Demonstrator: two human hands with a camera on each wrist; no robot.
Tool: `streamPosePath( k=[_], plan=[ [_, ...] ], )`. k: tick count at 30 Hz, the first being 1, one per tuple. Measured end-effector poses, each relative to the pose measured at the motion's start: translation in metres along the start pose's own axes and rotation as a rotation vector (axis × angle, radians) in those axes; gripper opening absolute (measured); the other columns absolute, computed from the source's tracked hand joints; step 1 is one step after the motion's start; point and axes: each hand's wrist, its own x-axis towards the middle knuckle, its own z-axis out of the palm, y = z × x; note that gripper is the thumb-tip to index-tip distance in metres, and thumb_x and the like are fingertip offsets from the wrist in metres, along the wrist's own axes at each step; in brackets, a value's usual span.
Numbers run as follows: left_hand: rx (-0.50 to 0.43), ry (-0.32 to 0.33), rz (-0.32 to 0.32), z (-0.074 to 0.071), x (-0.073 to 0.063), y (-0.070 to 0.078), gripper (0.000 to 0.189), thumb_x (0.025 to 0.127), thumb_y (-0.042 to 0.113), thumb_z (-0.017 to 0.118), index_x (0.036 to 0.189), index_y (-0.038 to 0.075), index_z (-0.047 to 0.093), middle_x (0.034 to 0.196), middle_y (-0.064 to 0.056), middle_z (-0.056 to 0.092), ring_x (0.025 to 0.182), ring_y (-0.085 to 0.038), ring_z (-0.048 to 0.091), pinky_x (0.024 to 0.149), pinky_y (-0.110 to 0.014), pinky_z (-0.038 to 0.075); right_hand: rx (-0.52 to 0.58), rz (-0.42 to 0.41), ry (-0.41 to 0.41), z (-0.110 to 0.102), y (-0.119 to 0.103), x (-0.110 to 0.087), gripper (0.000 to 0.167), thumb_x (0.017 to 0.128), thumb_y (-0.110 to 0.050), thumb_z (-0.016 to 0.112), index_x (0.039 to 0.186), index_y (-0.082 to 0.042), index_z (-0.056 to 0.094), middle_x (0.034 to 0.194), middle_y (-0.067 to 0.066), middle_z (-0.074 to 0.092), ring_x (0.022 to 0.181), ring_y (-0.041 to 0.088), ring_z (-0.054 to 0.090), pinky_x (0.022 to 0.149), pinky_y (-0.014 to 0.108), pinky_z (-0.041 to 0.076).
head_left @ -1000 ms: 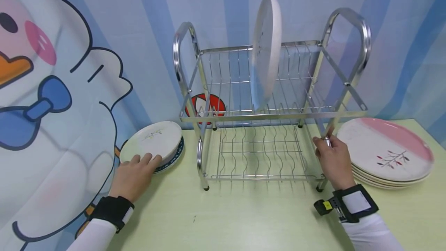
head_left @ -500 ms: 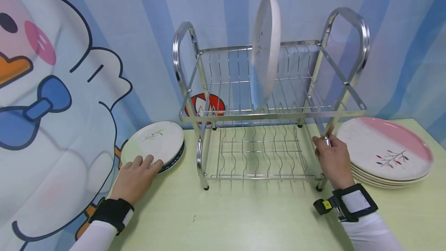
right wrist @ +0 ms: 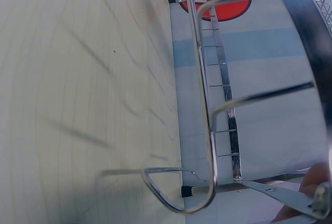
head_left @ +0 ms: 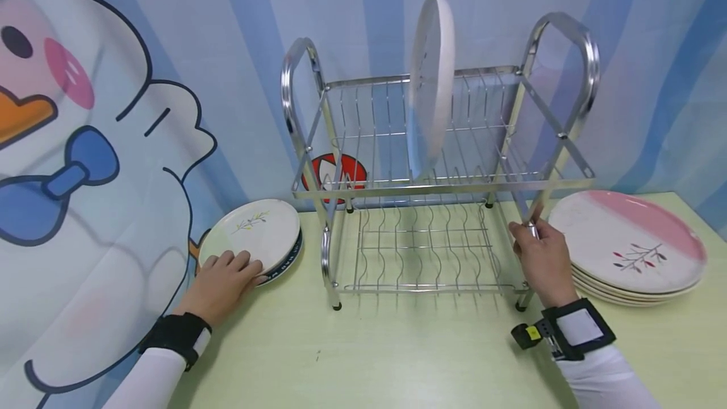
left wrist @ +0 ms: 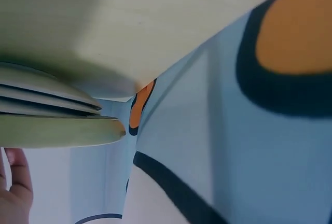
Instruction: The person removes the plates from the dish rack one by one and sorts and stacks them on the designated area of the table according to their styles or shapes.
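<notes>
On the left, my left hand [head_left: 224, 283] lies at the near rim of the white plate [head_left: 250, 229] with a small leaf print. Its fingers bend over the top and the thumb is at the edge. This plate tops a small stack, with a dark-blue patterned plate [head_left: 284, 264] showing beneath. In the left wrist view, the upside-down stack [left wrist: 57, 133] has fingertips against its top plate. At right, my right hand [head_left: 542, 260] grips the front right post of the two-tier chrome dish rack [head_left: 431, 190]; the right wrist view shows only part of that hand.
One plate [head_left: 434, 81] stands upright in the upper tier, near its middle. A stack of larger pink-and-white plates [head_left: 630, 245] is right of the rack, close to my right hand. The light table [head_left: 397, 358] meets a printed blue curtain [head_left: 238, 81] behind.
The white leaf-print plate has shifted slightly right and away from me, then stayed. My left thumb has moved down to the rim. The right hand keeps its grip on the rack.
</notes>
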Motion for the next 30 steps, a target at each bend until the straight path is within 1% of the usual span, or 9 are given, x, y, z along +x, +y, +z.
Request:
streamPosePath(
  k=[4, 9, 11, 14, 18, 21, 22, 26, 30],
  plan=[
    [-0.010, -0.037, -0.011, 0.001, 0.000, -0.003, 0.025, 0.098, 0.040, 0.066, 0.101, 0.018, 0.054, 0.090, -0.001, 0.044, 0.079, -0.022, 0.042, 0.067, -0.037, 0.036, 0.000, -0.006, -0.002, 0.001, -0.001, -0.001, 0.037, 0.108, -0.034, 0.051, 0.090, -0.002, 0.055, 0.066, -0.001, 0.049, 0.047, 0.013, 0.035, 0.043, 0.034, 0.031],
    [-0.013, -0.064, -0.073, 0.001, -0.002, -0.001, 0.034, 0.096, 0.050, 0.067, 0.105, 0.018, 0.059, 0.094, -0.003, 0.049, 0.082, -0.025, 0.047, 0.070, -0.041, 0.040, -0.009, -0.021, -0.001, 0.001, -0.001, -0.002, 0.037, 0.108, -0.034, 0.050, 0.093, -0.001, 0.056, 0.068, 0.002, 0.050, 0.048, 0.012, 0.033, 0.044, 0.034, 0.030],
    [-0.004, -0.058, -0.082, 0.000, -0.002, 0.000, 0.037, 0.094, 0.052, 0.069, 0.107, 0.019, 0.060, 0.094, -0.003, 0.050, 0.082, -0.026, 0.048, 0.070, -0.042, 0.040, -0.010, -0.023, -0.002, 0.001, -0.001, -0.002, 0.037, 0.108, -0.034, 0.050, 0.094, 0.000, 0.056, 0.069, 0.002, 0.051, 0.048, 0.012, 0.033, 0.044, 0.034, 0.030],
    [0.006, -0.018, -0.053, 0.000, -0.001, 0.003, 0.034, 0.093, 0.050, 0.070, 0.103, 0.019, 0.058, 0.091, -0.002, 0.047, 0.080, -0.024, 0.045, 0.068, -0.039, 0.037, -0.008, -0.017, -0.004, 0.000, 0.000, -0.001, 0.037, 0.108, -0.034, 0.050, 0.096, 0.000, 0.057, 0.069, 0.002, 0.051, 0.048, 0.012, 0.033, 0.044, 0.034, 0.030],
    [0.012, 0.068, 0.042, 0.003, 0.000, 0.003, 0.026, 0.096, 0.040, 0.067, 0.098, 0.018, 0.054, 0.087, 0.000, 0.041, 0.075, -0.020, 0.039, 0.067, -0.034, 0.032, -0.008, -0.008, -0.004, 0.000, 0.000, -0.001, 0.037, 0.108, -0.036, 0.050, 0.095, -0.002, 0.057, 0.069, 0.002, 0.051, 0.048, 0.012, 0.034, 0.044, 0.034, 0.031],
    [0.015, 0.100, 0.081, 0.006, -0.001, 0.003, 0.023, 0.097, 0.035, 0.067, 0.098, 0.017, 0.053, 0.087, -0.001, 0.041, 0.074, -0.020, 0.038, 0.066, -0.033, 0.032, -0.007, -0.007, -0.005, 0.000, 0.000, -0.001, 0.037, 0.108, -0.036, 0.050, 0.096, -0.002, 0.057, 0.069, 0.002, 0.051, 0.049, 0.013, 0.035, 0.045, 0.034, 0.031],
    [0.016, 0.107, 0.085, 0.006, -0.001, 0.003, 0.023, 0.097, 0.034, 0.067, 0.098, 0.016, 0.053, 0.087, -0.001, 0.042, 0.074, -0.020, 0.037, 0.066, -0.033, 0.032, -0.004, -0.008, -0.006, 0.000, 0.000, -0.001, 0.036, 0.108, -0.035, 0.050, 0.097, -0.002, 0.057, 0.069, 0.001, 0.051, 0.049, 0.012, 0.034, 0.045, 0.034, 0.031],
    [0.009, 0.113, 0.068, 0.008, -0.002, 0.005, 0.027, 0.092, 0.031, 0.074, 0.097, 0.015, 0.052, 0.087, -0.002, 0.042, 0.074, -0.021, 0.037, 0.066, -0.033, 0.031, 0.000, -0.008, -0.005, 0.000, 0.000, -0.001, 0.036, 0.108, -0.035, 0.050, 0.097, -0.001, 0.057, 0.068, 0.001, 0.050, 0.048, 0.012, 0.033, 0.045, 0.034, 0.031],
    [-0.004, 0.117, 0.053, 0.009, 0.000, 0.008, 0.027, 0.091, 0.030, 0.076, 0.097, 0.016, 0.054, 0.087, -0.002, 0.044, 0.074, -0.021, 0.040, 0.066, -0.034, 0.032, 0.007, -0.007, -0.009, 0.000, -0.001, -0.001, 0.036, 0.108, -0.034, 0.051, 0.099, 0.001, 0.058, 0.069, 0.001, 0.050, 0.048, 0.012, 0.033, 0.045, 0.034, 0.031]
  ],
)
